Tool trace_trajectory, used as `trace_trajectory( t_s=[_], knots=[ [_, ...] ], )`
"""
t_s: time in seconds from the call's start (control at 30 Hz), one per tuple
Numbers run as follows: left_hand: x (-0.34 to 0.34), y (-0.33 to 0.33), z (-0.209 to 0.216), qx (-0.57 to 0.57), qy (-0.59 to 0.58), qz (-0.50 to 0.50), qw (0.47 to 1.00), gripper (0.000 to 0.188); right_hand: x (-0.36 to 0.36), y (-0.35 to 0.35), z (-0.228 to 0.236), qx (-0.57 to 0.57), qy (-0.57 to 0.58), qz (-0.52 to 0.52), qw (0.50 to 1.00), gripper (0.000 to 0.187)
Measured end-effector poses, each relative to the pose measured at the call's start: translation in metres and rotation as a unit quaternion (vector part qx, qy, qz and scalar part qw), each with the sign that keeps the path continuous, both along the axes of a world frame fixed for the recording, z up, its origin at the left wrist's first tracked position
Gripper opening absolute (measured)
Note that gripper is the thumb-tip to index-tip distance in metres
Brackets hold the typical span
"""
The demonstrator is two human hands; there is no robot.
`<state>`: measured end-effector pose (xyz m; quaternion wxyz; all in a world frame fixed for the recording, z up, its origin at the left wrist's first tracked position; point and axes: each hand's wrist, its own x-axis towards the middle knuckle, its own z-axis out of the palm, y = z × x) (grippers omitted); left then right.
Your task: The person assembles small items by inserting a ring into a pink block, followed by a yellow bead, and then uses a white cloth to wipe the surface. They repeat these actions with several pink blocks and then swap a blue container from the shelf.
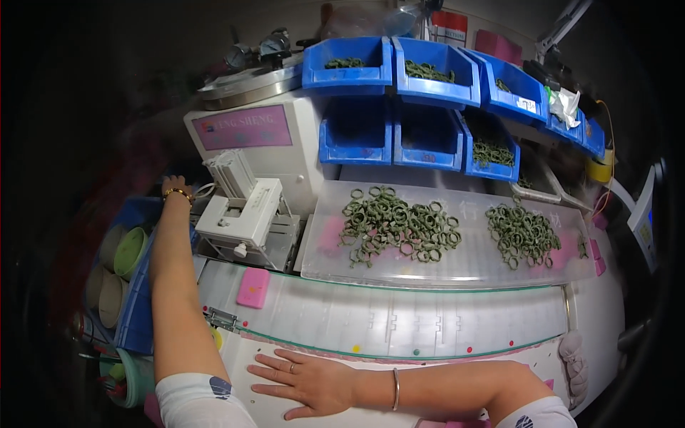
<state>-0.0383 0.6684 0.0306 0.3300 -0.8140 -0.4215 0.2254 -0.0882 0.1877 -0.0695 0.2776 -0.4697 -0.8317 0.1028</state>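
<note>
My right hand (307, 381) lies palm down on the white tabletop (242, 399). Its fingers are spread and it holds nothing. Stretched far forward at the left, my left hand (175, 185) is beside a white machine (303, 135); its fingers are small and dim there, so what they do or touch is unclear. Attached to the front of that machine is a white clamp-like unit (239, 217). Two heaps of small green rings, a larger heap (399, 225) and a smaller heap (524, 232), rest on a translucent tray (457, 269). A pink block (253, 287) lies near the clamp unit.
Blue bins (349, 82) with green pieces stand in two rows at the back. A glass-edged light panel (407, 321) crosses the table. Left of my forearm are a blue crate (139, 307) holding round moulds (130, 253) and a teal tub (139, 385). A screen device (646, 217) stands right.
</note>
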Motion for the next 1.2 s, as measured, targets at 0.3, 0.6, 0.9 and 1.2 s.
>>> trace_trajectory(
  t_s=[0.3, 0.6, 0.9, 1.2],
  knots=[
    [0.027, 0.023, -0.033, -0.057, -0.105, -0.031, 0.992, 0.056, 0.004, 0.002, -0.001, 0.008, 0.03, -0.013, 0.999, 0.07],
    [0.0, 0.166, -0.141, -0.155, -0.44, -0.12, 0.876, 0.063, -0.005, 0.004, -0.008, 0.034, 0.038, -0.014, 0.999, 0.07],
    [0.021, 0.087, -0.09, -0.031, -0.266, -0.042, 0.963, 0.045, -0.002, 0.004, -0.012, 0.042, 0.02, -0.026, 0.999, 0.071],
    [0.008, 0.043, -0.021, 0.198, -0.15, -0.148, 0.957, 0.016, -0.009, 0.005, -0.016, 0.066, 0.022, -0.02, 0.997, 0.07]
  ],
)
